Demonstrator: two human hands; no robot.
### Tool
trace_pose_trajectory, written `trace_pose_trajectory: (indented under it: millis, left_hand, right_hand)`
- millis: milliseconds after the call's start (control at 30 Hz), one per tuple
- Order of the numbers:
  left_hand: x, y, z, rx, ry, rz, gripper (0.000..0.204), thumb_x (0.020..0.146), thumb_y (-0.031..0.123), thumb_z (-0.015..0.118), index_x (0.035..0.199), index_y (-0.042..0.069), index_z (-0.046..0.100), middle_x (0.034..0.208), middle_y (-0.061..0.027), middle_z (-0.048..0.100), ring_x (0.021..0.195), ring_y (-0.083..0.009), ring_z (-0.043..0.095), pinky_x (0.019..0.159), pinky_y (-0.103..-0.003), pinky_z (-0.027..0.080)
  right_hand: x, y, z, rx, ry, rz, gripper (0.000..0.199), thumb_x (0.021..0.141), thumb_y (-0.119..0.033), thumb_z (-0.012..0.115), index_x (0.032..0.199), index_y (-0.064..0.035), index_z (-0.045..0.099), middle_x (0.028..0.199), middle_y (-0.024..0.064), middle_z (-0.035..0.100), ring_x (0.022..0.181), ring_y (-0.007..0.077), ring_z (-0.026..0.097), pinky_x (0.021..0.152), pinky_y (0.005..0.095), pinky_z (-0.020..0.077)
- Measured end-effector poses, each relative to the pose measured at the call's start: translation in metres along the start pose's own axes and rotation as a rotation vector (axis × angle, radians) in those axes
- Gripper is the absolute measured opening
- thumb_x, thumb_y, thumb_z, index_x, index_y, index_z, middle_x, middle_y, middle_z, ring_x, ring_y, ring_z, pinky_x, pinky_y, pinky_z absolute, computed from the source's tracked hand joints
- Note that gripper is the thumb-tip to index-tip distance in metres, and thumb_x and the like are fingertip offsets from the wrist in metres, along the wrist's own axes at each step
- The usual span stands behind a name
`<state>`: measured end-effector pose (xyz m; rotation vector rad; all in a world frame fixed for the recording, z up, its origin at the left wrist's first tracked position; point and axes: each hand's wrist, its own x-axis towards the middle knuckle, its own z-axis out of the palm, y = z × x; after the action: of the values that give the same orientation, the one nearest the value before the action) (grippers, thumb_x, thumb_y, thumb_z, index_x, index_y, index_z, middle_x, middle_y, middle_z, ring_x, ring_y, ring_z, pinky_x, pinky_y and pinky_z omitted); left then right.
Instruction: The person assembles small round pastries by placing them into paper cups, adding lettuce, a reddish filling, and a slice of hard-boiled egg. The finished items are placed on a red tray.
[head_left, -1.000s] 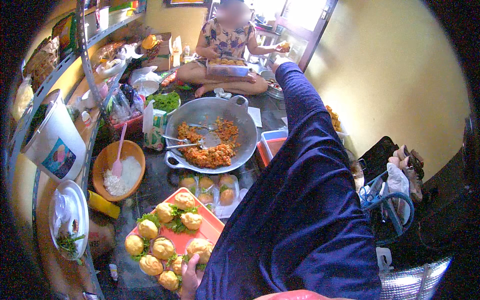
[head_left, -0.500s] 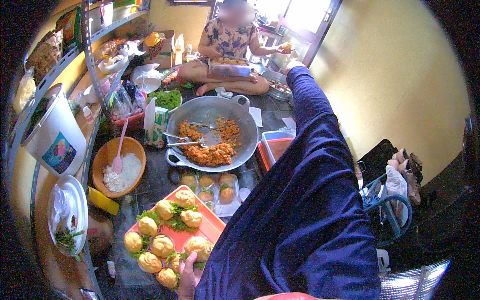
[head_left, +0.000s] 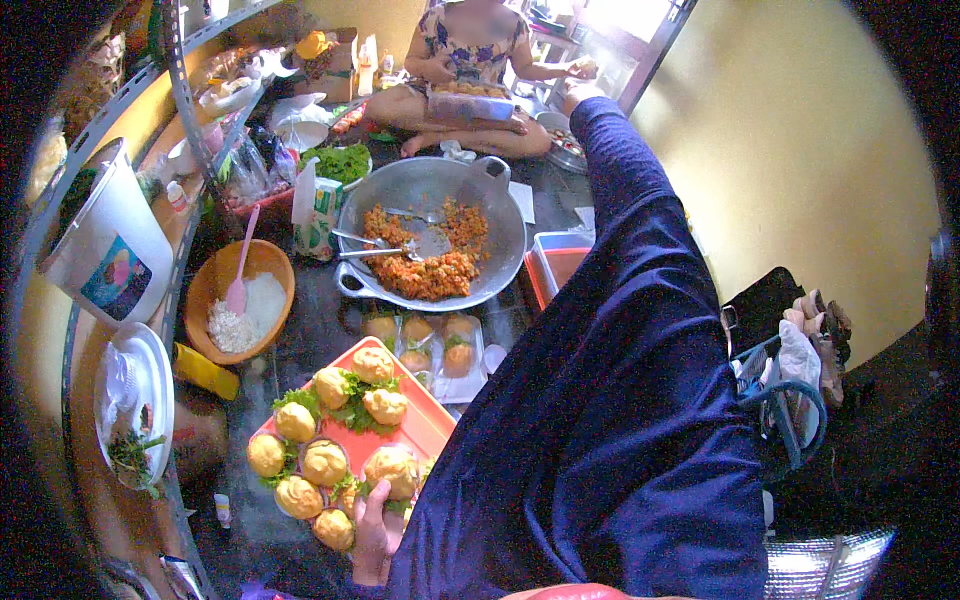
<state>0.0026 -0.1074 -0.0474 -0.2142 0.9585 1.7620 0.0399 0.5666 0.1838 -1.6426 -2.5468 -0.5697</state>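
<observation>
My left hand (head_left: pixel 372 535) is closed around a golden cream-puff-like bun (head_left: pixel 392 470) with lettuce, held over the near corner of an orange-red tray (head_left: pixel 418 425). Several similar golden buns (head_left: pixel 325 461) with green lettuce sit on that tray. My right arm, in a dark blue sleeve, stretches far forward. At its end my right hand (head_left: pixel 578 94) is close below the hand (head_left: pixel 582 68) of a person sitting opposite; its fingers are too small and blurred to read. That person has a clear container (head_left: pixel 470 107) of golden buns on the lap.
A large metal wok (head_left: pixel 505 228) with orange-brown filling and utensils stands ahead. Packed buns (head_left: pixel 457 357) lie before it. An orange bowl (head_left: pixel 268 345) with white contents and a pink spatula is at left, beside shelving. A blue basket (head_left: pixel 790 425) stands at right.
My right hand and the other person's hand have come closer together. The view has shifted slightly. My left hand keeps its hold on the bun.
</observation>
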Motion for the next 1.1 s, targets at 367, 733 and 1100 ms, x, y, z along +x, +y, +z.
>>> trace_pose_trajectory:
  millis: [367, 733, 1100]
  left_hand:
    - [-0.003, 0.002, 0.009, -0.098, 0.03, 0.002, 0.039, 0.088, 0.006, 0.058, 0.126, 0.004, 0.049, 0.114, -0.0119, 0.062, 0.103, -0.0261, 0.062, 0.093, -0.043, 0.051]
    - [0.008, -0.007, -0.013, 0.057, 0.058, 0.083, 0.035, 0.085, 0.025, 0.062, 0.109, 0.0, 0.061, 0.102, -0.0129, 0.066, 0.093, -0.0233, 0.065, 0.085, -0.039, 0.053]
    - [-0.002, -0.004, -0.005, -0.059, 0.036, 0.014, 0.042, 0.089, 0.01, 0.058, 0.129, 0.007, 0.046, 0.112, -0.0097, 0.061, 0.103, -0.0233, 0.061, 0.086, -0.039, 0.051]
  right_hand:
    - [0.008, 0.0, 0.01, 0.296, 0.126, 0.168, 0.058, 0.084, -0.015, 0.056, 0.139, -0.0059, 0.041, 0.123, 0.0221, 0.06, 0.111, 0.0326, 0.061, 0.095, 0.04, 0.0482]
    - [-0.003, -0.04, 0.024, 0.003, -0.037, -0.203, 0.046, 0.078, -0.016, 0.057, 0.123, -0.0072, 0.06, 0.123, 0.0216, 0.061, 0.111, 0.0319, 0.061, 0.095, 0.0383, 0.048]
    - [-0.001, 0.008, 0.061, 0.034, -0.163, -0.118, 0.048, 0.071, -0.028, 0.071, 0.113, -0.0042, 0.063, 0.112, 0.0197, 0.066, 0.103, 0.0333, 0.064, 0.09, 0.0396, 0.0507]
